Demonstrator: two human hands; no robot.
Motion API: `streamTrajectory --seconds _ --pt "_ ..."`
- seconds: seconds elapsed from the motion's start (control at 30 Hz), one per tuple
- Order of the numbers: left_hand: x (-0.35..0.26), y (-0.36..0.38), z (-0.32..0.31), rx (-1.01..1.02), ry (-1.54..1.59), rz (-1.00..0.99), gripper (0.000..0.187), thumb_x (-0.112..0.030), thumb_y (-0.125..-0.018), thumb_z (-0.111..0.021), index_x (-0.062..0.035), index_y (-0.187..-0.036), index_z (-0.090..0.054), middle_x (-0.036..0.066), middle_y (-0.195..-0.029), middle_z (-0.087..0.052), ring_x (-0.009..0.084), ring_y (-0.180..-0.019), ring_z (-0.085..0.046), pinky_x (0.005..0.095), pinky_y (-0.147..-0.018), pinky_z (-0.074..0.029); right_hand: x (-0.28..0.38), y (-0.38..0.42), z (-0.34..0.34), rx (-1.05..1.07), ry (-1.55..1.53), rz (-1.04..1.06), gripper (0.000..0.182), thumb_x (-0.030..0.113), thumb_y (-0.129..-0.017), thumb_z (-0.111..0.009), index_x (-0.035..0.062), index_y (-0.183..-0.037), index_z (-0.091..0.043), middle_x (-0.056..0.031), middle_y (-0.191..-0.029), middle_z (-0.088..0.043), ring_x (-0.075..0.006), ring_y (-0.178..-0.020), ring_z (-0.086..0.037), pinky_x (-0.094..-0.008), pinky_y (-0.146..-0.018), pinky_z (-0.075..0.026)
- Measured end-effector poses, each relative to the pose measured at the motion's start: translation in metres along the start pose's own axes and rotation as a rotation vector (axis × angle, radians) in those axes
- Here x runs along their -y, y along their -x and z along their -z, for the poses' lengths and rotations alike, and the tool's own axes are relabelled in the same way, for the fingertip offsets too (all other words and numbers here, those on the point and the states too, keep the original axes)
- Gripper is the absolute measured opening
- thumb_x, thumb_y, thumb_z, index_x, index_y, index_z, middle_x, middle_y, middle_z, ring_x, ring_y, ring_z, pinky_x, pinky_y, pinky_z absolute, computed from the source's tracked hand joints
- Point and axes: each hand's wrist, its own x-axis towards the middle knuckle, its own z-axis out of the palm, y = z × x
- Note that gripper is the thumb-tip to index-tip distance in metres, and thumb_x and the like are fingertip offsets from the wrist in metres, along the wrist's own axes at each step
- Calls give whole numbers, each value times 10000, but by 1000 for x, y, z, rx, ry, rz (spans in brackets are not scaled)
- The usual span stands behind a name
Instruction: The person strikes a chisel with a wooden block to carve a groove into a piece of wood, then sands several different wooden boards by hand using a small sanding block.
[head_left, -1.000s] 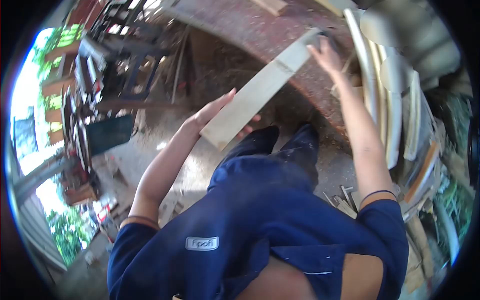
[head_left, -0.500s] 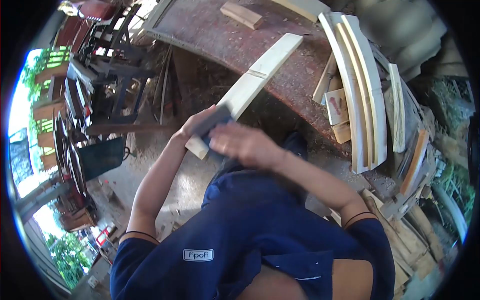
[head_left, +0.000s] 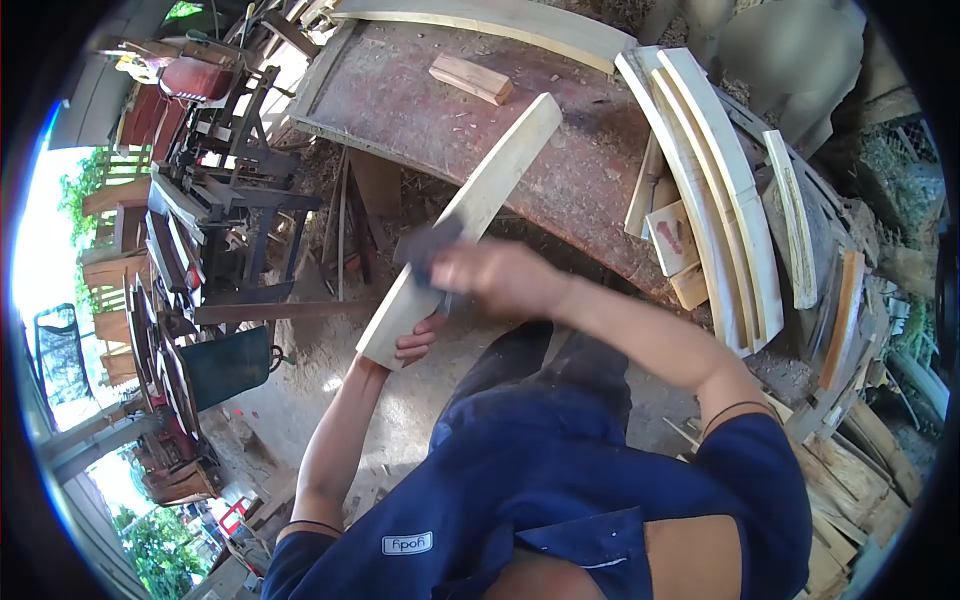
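My left hand is wrapped around the underside of a pale wooden slat near its lower end, with fingertips showing along the right edge. The slat slants up and away, its far end over the red workbench. In my right hand is a dark grey piece of sandpaper, lying across the slat's upper face above my left hand. Motion blurs the right fingers and the sandpaper.
A short wood block lies on the bench. Several curved pale wooden pieces rest together at its right end, beside smaller offcuts. Scrap wood is piled at lower right. A dark green panel and stacked furniture parts stand at left.
The slat has been turned so a smooth face shows instead of the notched one. My left hand is now at its lower end. The sandpaper has shifted slightly over it.
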Motion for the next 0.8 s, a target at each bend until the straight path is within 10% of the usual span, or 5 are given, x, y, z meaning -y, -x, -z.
streamTrajectory --seconds 0.13,0.33,0.67,0.73,0.8 --pt "16 -4 -4 -95 46 69 507 -456 -1029 -399 -35 -1304 -469 115 -865 -402 129 -465 -427 221 -366 -409 -125 -10 61 67 56 -1045 341 288 -1018 -460 58 -1235 -587 -178 -902 -696 -359 -647 -649 -459 -645 -544" --pt "5 5 -33 -180 -22 -190 672 -652 -965 -374 -178 -1441 -386 199 -1269 -478 262 -787 -469 319 -408 -418 -2 -8 -41 62 -110 1 447 92 -894 -531 34 -1336 -555 -197 -1434 -493 -294 -1343 -479 -400 -1135 -378" --pt "19 10 -28 -123 184 -171 755 -558 -1000 -359 -61 -1539 -179 325 -1464 -247 355 -964 -492 468 -464 -551 -202 -11 7 98 -22 -1053 406 379 -970 -494 8 -1092 -607 -238 -1035 -674 -346 -903 -686 -493 -738 -546" --pt "13 11 -21 -143 259 -178 721 -504 -1008 -377 -48 -1534 -186 319 -1515 -211 473 -1221 -483 672 -601 -570 -96 -15 -24 -153 329 -74 314 194 -900 -542 6 -1137 -626 -177 -1096 -682 -288 -1043 -665 -415 -912 -541" --pt "18 29 12 -100 242 -250 724 -495 -1008 -378 -44 -1536 -172 329 -1523 -185 505 -1279 -420 728 -634 -537 -43 -8 -35 -62 49 -50 324 123 -871 -547 5 -1159 -636 -147 -1186 -665 -285 -1158 -622 -404 -1020 -493"
